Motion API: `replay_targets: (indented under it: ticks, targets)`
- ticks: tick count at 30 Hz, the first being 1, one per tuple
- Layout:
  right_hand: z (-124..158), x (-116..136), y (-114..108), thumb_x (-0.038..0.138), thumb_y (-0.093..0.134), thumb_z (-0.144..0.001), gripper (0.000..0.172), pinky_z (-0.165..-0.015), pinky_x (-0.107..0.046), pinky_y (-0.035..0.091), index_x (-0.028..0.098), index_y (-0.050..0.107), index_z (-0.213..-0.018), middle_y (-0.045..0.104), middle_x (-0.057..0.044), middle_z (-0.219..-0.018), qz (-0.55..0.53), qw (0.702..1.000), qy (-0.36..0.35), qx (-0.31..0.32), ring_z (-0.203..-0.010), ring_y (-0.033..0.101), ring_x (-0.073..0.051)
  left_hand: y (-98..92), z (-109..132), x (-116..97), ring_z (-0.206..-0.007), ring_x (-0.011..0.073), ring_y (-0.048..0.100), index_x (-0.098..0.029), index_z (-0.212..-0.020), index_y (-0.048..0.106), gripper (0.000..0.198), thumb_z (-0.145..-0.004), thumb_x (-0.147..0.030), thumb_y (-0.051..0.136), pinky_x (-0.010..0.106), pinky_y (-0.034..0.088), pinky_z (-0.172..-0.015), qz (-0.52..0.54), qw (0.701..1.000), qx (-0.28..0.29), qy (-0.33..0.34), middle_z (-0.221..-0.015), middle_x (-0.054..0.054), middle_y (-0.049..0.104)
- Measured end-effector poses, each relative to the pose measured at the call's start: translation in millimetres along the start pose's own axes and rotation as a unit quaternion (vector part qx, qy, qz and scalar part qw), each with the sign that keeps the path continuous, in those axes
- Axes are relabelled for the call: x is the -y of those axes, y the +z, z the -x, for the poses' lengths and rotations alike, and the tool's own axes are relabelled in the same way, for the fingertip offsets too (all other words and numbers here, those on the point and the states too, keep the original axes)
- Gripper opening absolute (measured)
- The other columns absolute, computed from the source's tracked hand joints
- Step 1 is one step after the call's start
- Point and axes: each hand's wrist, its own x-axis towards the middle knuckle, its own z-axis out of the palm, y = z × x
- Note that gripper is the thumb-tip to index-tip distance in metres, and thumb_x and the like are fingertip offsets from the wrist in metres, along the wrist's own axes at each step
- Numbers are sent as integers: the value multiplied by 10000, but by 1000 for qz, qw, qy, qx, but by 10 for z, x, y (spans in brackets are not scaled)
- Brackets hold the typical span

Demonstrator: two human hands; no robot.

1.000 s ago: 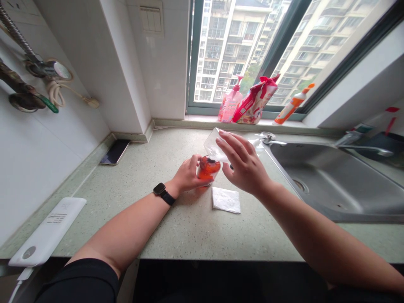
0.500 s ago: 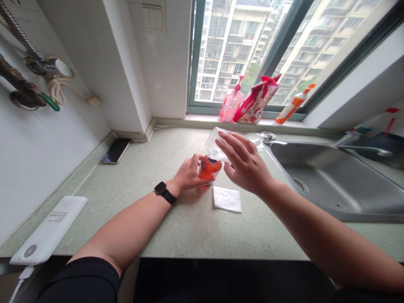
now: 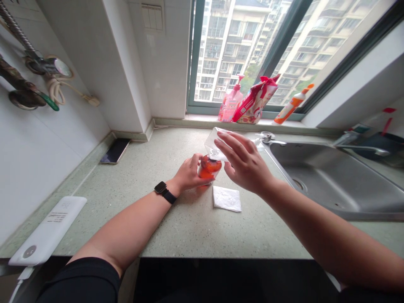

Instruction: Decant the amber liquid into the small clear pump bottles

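Observation:
An orange-brown bottle (image 3: 209,169) stands on the pale green speckled counter (image 3: 176,227), and my left hand (image 3: 191,173) is wrapped round its left side. Above it my right hand (image 3: 244,158) grips a clear container (image 3: 212,142), which is tilted with its narrow end down at the bottle's mouth. The palm and fingers of my right hand hide the container's right part. Just below the bottle lies a folded white tissue (image 3: 227,198), touched by neither hand.
A steel sink (image 3: 331,176) with a faucet (image 3: 268,136) is at the right. A phone (image 3: 115,150) and a white power bank (image 3: 49,229) lie at the left. On the windowsill stand a pink pump bottle (image 3: 231,103), a red bag (image 3: 256,101) and an orange-white bottle (image 3: 290,107).

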Motion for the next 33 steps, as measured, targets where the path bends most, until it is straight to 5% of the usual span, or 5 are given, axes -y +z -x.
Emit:
replay_targets:
  ticks: [17,33]
  targets:
    - [-37,6,-36,-19,577,-906,1074,-1226,-631,474,410,63,-1745,469,-42,-1718,13,999,-7,33,-1534,486,-358,10,0,30,-992,298,725,-254,-1261,480,744,-767,-619,898,491,594,-883,9,1000,-5,7,-1116,97,726]
    - [82,-39,75,57,643,-895,1043,-1214,-653,482,367,130,-1748,413,-107,-1735,-23,998,59,-26,-1516,502,-396,2,20,8,-1042,300,733,-262,-1301,484,722,-804,-612,872,475,602,-895,6,1000,-2,7,-1169,109,729]
